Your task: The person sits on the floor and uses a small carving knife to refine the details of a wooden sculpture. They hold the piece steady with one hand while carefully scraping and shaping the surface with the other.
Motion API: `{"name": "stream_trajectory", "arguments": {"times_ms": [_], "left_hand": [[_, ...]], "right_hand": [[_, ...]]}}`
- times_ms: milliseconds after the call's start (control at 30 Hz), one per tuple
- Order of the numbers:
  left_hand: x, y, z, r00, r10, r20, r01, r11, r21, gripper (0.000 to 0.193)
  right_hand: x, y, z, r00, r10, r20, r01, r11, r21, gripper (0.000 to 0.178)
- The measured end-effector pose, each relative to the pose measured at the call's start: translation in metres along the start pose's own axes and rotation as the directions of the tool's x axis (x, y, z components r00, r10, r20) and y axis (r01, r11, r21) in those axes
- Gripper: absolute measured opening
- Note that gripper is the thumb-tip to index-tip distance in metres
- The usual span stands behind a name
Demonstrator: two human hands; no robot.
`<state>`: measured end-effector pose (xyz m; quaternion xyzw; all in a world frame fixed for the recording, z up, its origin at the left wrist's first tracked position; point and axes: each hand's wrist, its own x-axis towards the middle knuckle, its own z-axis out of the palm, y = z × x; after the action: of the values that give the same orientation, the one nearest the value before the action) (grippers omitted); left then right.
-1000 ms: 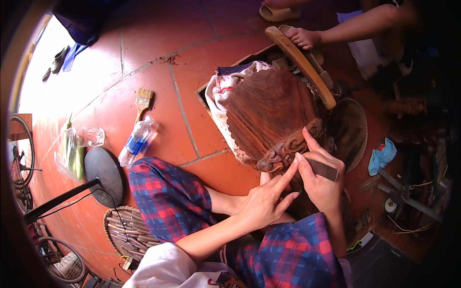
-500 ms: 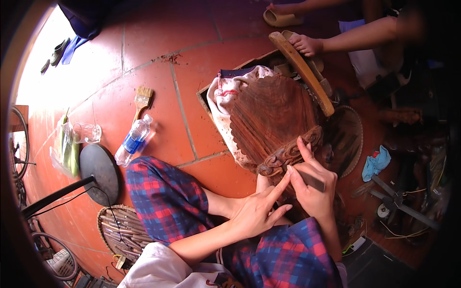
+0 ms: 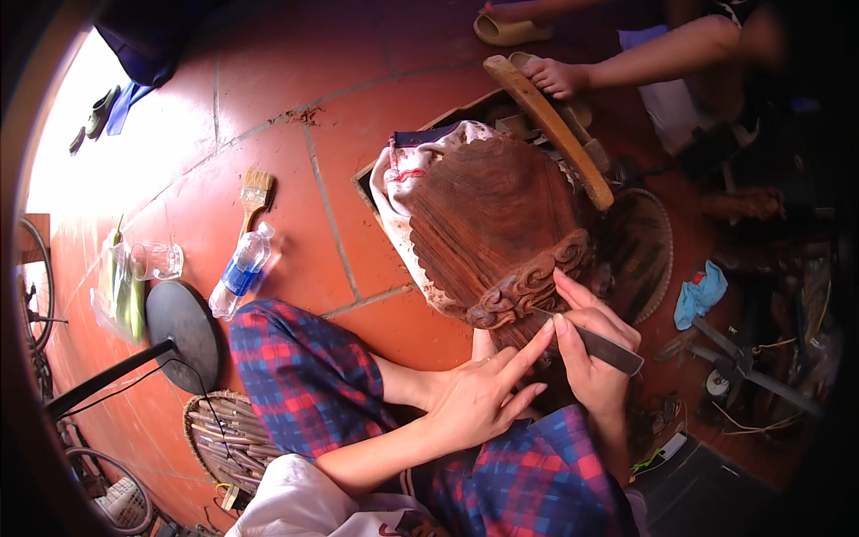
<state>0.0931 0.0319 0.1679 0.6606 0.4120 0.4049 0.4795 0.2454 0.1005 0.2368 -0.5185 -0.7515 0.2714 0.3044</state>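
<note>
A dark reddish-brown wooden piece (image 3: pixel 501 201) rests tilted on a stained white cloth (image 3: pixel 413 242). Scrolls are carved in relief along its near edge (image 3: pixel 528 288). My right hand (image 3: pixel 592 362) is closed round a flat, dark bar-shaped tool (image 3: pixel 612 351), whose exact kind I cannot make out. The tool's far end points at the carved scrolls, and a right fingertip lies against the wood. Just below the carving, my left hand (image 3: pixel 474 403) has its fingers apart, its index fingertip touching near the tool's front end. Both hands are above my crossed legs.
A long wooden bar (image 3: pixel 550 130) lies across the box beyond. To the left are a brush (image 3: pixel 256 190), a plastic bottle (image 3: pixel 240 273), a glass (image 3: pixel 157 261) and a round black stand base (image 3: pixel 184 333). A basket of tools (image 3: pixel 228 434) sits near my knee. Another person's foot (image 3: pixel 555 79) is at the far right.
The tool in my right hand has swung, so more of its length shows at the lower right. The whole view has shifted slightly; my left hand stays by the carving.
</note>
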Motion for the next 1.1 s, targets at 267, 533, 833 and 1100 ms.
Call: {"name": "stream_trajectory", "arguments": {"times_ms": [267,533,833,1100], "left_hand": [[-0.016,-0.005,0.009,0.996,-0.093,-0.002,0.093,0.995,-0.020,0.073],[-0.018,-0.014,0.010,0.990,-0.134,-0.036,0.135,0.990,0.039,0.071],[-0.013,-0.013,0.006,0.984,-0.179,0.017,0.176,0.980,0.095,0.071],[-0.004,-0.011,0.004,0.991,-0.130,0.002,0.128,0.981,0.149,0.071]], "right_hand": [[-0.005,0.017,0.000,0.974,-0.222,0.052,0.227,0.958,-0.172,0.019],[0.000,0.017,0.009,0.995,-0.043,0.086,0.043,0.999,0.012,0.011],[-0.001,0.018,0.013,0.999,0.016,0.029,-0.017,0.999,0.038,0.010],[0.006,0.021,0.009,0.998,-0.061,0.036,0.059,0.998,0.032,0.011]]}}
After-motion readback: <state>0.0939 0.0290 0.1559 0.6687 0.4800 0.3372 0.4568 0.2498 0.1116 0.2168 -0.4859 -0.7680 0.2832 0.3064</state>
